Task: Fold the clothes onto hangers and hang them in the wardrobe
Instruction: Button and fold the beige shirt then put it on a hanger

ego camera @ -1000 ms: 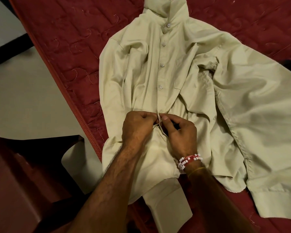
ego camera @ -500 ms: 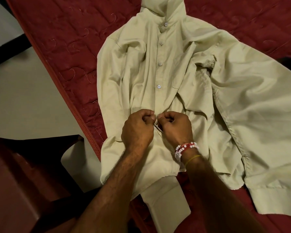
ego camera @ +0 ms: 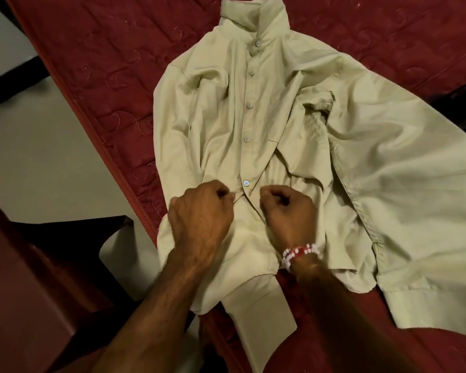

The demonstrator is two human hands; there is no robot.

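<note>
Now | pale-green button-front cotton shirt (ego camera: 221, 125) pinched, apparently, by left hand (ego camera: 199, 211) and right hand (ego camera: 287, 208) | its front edges to be aligned before buttoning.

Both arms bare as far up as the head view shows. Left forearm (ego camera: 156, 305): fine dark hair along it, tendons showing near the wrist. Left hand (ego camera: 199, 214): bare, raised veins across the back. Right hand (ego camera: 288, 214): bare, knuckle creases visible. Right wrist wears a bead bracelet (ego camera: 300, 253) of small round red and white beads, wound in several strands. Just behind it, elbow side, a thin yellowish thread band (ego camera: 311, 265), slightly blurred. Right forearm (ego camera: 361, 319): bare, in shadow, surface detail hard to read.
</note>
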